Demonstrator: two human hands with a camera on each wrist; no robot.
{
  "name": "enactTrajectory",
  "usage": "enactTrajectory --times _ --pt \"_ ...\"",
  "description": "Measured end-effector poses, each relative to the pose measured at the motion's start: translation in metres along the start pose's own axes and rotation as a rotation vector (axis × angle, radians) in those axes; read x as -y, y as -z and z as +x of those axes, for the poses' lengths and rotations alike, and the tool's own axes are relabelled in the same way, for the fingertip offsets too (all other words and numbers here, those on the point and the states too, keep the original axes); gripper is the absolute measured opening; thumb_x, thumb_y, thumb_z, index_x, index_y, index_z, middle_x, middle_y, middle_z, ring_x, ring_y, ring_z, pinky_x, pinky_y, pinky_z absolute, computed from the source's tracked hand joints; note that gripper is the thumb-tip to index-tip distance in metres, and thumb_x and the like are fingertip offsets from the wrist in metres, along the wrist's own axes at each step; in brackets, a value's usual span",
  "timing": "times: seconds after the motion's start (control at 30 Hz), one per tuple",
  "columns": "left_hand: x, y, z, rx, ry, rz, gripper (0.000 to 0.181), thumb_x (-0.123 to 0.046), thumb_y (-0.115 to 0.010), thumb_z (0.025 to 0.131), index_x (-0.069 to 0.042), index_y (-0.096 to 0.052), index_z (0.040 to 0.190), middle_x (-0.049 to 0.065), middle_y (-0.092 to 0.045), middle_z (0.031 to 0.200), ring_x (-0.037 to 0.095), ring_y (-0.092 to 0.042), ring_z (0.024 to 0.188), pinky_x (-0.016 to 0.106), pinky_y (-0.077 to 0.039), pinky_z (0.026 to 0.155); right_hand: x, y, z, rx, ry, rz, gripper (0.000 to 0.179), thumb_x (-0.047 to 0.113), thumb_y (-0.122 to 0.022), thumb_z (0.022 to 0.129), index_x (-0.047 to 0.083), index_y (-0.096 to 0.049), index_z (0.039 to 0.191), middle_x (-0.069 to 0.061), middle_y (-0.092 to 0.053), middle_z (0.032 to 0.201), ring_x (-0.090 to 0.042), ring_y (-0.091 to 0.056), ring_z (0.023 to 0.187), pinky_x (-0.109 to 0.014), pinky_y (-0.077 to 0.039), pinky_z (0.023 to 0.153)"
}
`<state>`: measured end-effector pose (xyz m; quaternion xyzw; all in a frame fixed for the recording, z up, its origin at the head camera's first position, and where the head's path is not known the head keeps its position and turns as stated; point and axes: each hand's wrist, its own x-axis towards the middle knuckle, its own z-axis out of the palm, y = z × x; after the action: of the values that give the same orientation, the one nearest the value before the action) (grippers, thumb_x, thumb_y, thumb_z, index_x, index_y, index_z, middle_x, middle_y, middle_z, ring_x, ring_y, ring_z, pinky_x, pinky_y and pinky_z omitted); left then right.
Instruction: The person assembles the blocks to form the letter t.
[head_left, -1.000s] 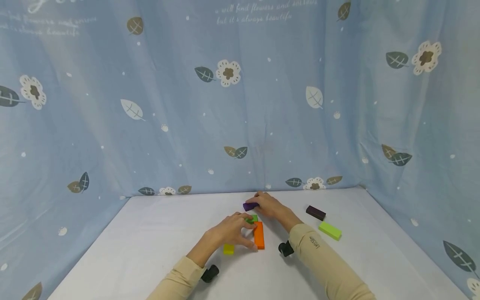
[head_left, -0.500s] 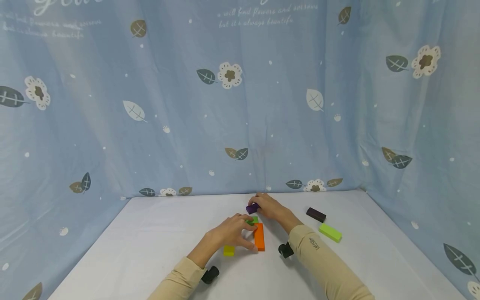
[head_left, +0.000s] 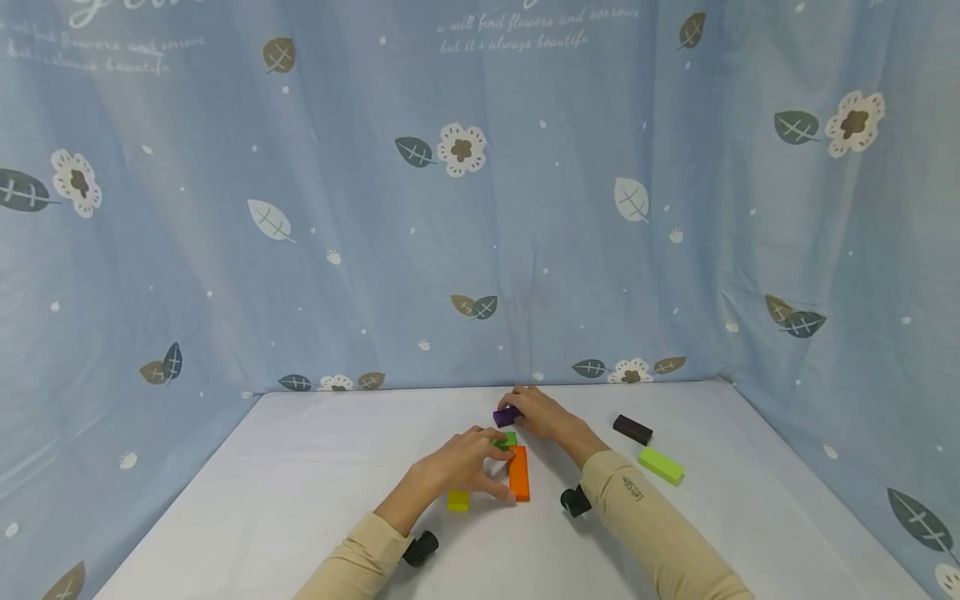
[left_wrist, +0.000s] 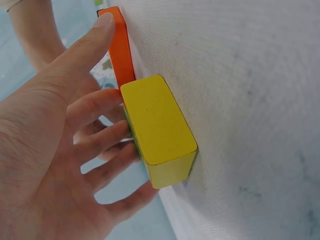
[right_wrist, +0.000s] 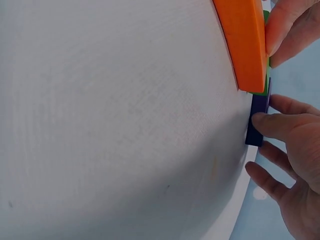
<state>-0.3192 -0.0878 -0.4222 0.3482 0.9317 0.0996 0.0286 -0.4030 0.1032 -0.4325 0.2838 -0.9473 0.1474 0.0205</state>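
My right hand (head_left: 534, 411) pinches a small purple block (head_left: 505, 417) between thumb and fingers near the table's back edge. In the right wrist view the purple block (right_wrist: 257, 125) lines up behind the end of an orange block (right_wrist: 246, 50). My left hand (head_left: 467, 463) spans the long orange block (head_left: 519, 475), thumb tip at its near end and index finger at its far end. A green block (head_left: 510, 439), partly hidden by the left fingers, lies behind the orange one. A yellow block (left_wrist: 159, 120) sits under the left palm, beside the spread fingers.
On the right of the white table (head_left: 300, 483) lie a dark brown block (head_left: 632, 429) and a lime-green block (head_left: 661, 466). A blue patterned curtain (head_left: 337, 208) surrounds the table. Black wrist cameras hang under both sleeves, the left camera (head_left: 421, 548) near the table surface.
My right hand has brought the purple block slightly right and turned it a little, close behind the green block. The left hand keeps its place on the orange block.
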Motion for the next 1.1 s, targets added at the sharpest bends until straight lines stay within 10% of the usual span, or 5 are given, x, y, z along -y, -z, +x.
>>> enactTrajectory --times 1.1 --pt "0.001 -0.004 0.001 0.004 0.028 -0.015 0.073 -0.068 -0.073 0.072 -0.025 -0.065 0.130 0.001 -0.052 0.146 0.024 -0.048 0.130 0.049 -0.044 0.107 -0.009 0.026 -0.028 -0.102 0.090 -0.096 0.028 0.008 -0.069 0.091 0.015 -0.066 0.118 -0.009 -0.062 0.122 -0.029 -0.056 0.110 -0.048 -0.050 0.100"
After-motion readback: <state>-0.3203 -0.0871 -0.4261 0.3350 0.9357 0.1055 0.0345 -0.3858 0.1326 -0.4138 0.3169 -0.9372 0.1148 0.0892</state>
